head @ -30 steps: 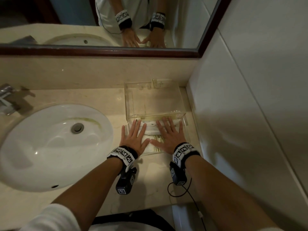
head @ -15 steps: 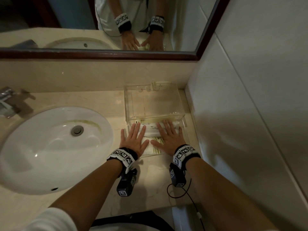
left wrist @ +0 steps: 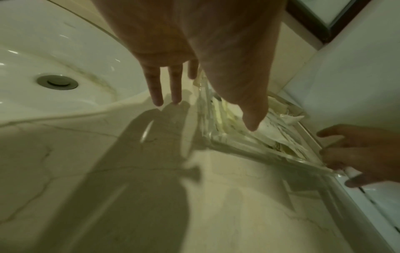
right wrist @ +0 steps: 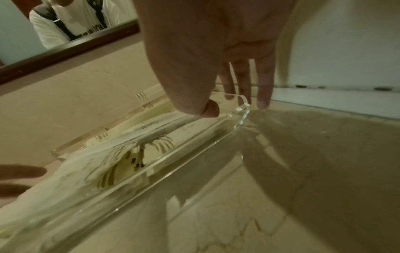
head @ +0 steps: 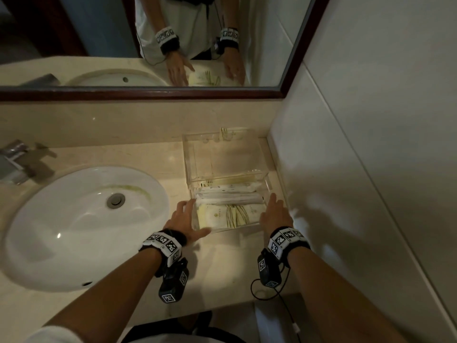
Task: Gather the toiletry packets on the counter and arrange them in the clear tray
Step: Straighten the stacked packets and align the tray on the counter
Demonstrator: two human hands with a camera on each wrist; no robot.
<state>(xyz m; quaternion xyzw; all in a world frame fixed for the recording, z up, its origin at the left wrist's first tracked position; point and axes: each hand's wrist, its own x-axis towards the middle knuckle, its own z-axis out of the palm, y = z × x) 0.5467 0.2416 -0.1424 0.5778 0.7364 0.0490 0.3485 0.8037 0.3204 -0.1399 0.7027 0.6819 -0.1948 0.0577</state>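
While the toiletry packets (head: 228,206) lie in the clear tray (head: 268,185), left hand (head: 184,217) and right hand (head: 274,216) flank it, fingers straight, gripping nothing

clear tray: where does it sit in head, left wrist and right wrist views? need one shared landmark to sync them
Head: the clear acrylic tray sits centre-right on the counter, holding the packets, between both hands.
Left wrist: right of centre, seen corner-on, past the left hand's thumb.
Right wrist: runs diagonally from lower left to centre; its rounded corner is by the right hand's fingers.
Shared landmark: the cream packet with olive stripes inside the tray.
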